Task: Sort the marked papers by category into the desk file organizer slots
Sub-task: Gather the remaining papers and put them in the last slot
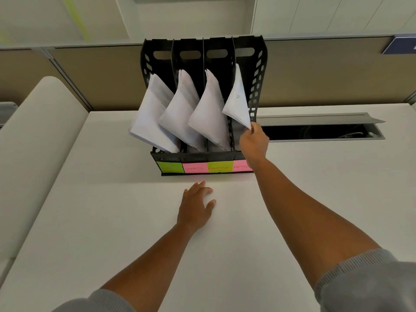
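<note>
A black desk file organizer point(258, 70) stands at the back of the white desk, with coloured labels along its front: green "HR" point(169, 168), pink "SPORTS" point(194, 168), green "FINANCE" point(221, 167), pink "ADM.." point(240, 167). White paper stacks lean in each slot: HR papers point(150, 115), SPORTS papers point(182, 111), FINANCE papers point(209, 113). My right hand point(254, 141) pinches the lower corner of the papers in the rightmost slot point(237, 102). My left hand point(195, 207) rests flat on the desk in front of the organizer, fingers spread, holding nothing.
An open cable trough with a raised grey lid point(319, 126) lies in the desk just right of the organizer. A beige partition wall point(326, 70) runs behind. A rounded white surface point(38, 122) borders the desk on the left.
</note>
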{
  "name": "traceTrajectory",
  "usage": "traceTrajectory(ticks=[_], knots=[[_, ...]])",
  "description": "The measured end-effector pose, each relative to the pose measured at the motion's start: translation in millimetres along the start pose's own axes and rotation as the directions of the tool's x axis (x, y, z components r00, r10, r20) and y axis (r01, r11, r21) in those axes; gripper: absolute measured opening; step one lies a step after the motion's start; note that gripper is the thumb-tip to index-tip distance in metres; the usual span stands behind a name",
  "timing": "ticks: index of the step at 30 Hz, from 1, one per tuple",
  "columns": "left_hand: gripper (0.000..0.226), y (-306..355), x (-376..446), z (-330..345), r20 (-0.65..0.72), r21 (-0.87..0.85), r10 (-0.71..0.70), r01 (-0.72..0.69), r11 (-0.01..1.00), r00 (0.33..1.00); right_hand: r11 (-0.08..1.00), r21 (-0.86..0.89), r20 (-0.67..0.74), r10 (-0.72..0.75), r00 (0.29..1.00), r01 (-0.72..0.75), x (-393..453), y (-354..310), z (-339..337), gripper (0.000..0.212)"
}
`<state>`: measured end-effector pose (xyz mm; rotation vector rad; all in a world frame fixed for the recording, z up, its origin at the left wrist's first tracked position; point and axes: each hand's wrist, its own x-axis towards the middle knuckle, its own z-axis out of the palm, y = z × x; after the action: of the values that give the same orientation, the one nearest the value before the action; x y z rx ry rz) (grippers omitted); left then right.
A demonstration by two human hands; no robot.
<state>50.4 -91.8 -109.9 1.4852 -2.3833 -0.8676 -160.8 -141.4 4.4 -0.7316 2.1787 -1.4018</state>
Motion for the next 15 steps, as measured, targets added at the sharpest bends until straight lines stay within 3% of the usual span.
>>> traceTrajectory(ticks=[2,5,11,15], knots=[[0.037,0,1,0,-0.005,0.003,0.000,0.000,1.000,1.000,1.000,0.005,0.010,0.005,1.000,-0.005,-1,1,-1,0.027],[0.039,4,0,-2,0.003,0.015,-0.002,0.002,1.000,1.000,1.000,0.008,0.024,0.001,1.000,-0.001,-6,-2,-7,0.041],[0.044,10,1,-11,0.084,0.048,-0.047,0.043,0.998,0.995,0.980,0.006,-0.015,-0.200,0.980,0.200,-37,4,-9,0.037],[0.044,19,-3,-20,0.073,0.054,-0.059,0.055,0.997,0.996,0.930,-0.102,-0.028,-0.356,0.934,0.352,-64,19,-16,0.031]])
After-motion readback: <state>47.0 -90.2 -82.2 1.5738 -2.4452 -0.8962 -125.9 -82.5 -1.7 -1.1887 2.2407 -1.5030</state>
